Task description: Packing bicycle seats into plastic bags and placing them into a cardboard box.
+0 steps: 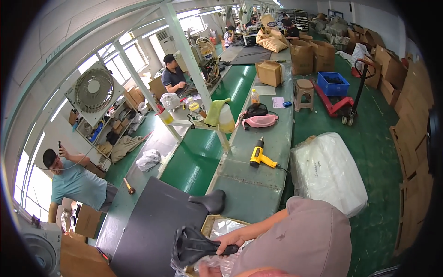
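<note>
My right hand (229, 241) is closed round the narrow nose of a black bicycle saddle (196, 247). The saddle's wide end points left, over the edge of a dark mat (154, 221). Clear plastic film (177, 267) shows at its lower left. My left hand (210, 270) is low in the picture, under the saddle and close to the film; its fingers are only partly visible. Behind the saddle stands a shallow box (208, 224) with crumpled clear plastic inside. A second black saddle (211, 201) lies beyond it, on the mat's far right edge.
A yellow heat gun (261, 156) and a pink bag (260, 121) lie on the green bench (244, 184). On the left bench are a mallet (129, 186) and a plastic bundle (148, 160). A large white wrapped bundle (330, 173) stands right. One person (78, 184) stands left.
</note>
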The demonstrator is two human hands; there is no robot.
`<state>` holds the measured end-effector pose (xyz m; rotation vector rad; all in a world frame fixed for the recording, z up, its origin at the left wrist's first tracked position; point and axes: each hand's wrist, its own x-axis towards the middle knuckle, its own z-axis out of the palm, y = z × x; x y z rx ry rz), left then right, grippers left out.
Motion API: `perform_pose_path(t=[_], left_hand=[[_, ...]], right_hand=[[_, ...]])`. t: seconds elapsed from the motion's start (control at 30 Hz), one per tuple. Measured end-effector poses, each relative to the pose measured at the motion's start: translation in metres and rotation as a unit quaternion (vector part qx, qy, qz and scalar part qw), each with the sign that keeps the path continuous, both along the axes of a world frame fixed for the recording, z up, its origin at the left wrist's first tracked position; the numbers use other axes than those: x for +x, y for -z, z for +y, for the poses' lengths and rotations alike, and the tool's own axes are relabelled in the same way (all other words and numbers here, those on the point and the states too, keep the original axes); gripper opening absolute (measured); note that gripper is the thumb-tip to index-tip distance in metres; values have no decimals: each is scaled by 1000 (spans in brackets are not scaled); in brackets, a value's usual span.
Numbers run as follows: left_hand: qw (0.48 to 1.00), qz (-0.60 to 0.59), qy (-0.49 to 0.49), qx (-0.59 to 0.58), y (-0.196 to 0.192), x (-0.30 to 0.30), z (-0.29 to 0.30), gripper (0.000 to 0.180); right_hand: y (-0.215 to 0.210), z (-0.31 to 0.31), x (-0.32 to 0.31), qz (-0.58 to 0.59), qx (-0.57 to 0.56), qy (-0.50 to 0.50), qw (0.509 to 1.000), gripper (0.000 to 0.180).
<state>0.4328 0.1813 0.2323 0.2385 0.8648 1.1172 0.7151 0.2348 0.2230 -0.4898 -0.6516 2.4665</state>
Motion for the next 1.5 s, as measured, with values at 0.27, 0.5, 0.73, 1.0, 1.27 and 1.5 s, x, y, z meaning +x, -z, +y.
perform_pose_path(t=[0.27, 0.5, 0.73, 1.0, 1.27, 1.5], left_hand=[[996, -82, -14, 31, 77, -66, 57, 82], [857, 451, -102, 225, -56, 80, 181, 23], [560, 689, -5, 460, -39, 82, 225, 18], [784, 575, -234, 8, 61, -97, 215, 26], [511, 824, -236, 66, 117, -18, 116, 50], [651, 684, 275, 184, 183, 141, 102, 36]], right_hand=[[-64, 47, 57, -103, 209, 63, 970, 63], [-58, 103, 88, -570, 438, 79, 691, 100], [45, 218, 70, -273, 0, 68, 960, 92], [203, 362, 57, -706, 398, 224, 542, 118], [167, 264, 97, -664, 445, 295, 524, 65], [134, -7, 202, -728, 228, 308, 569, 66]])
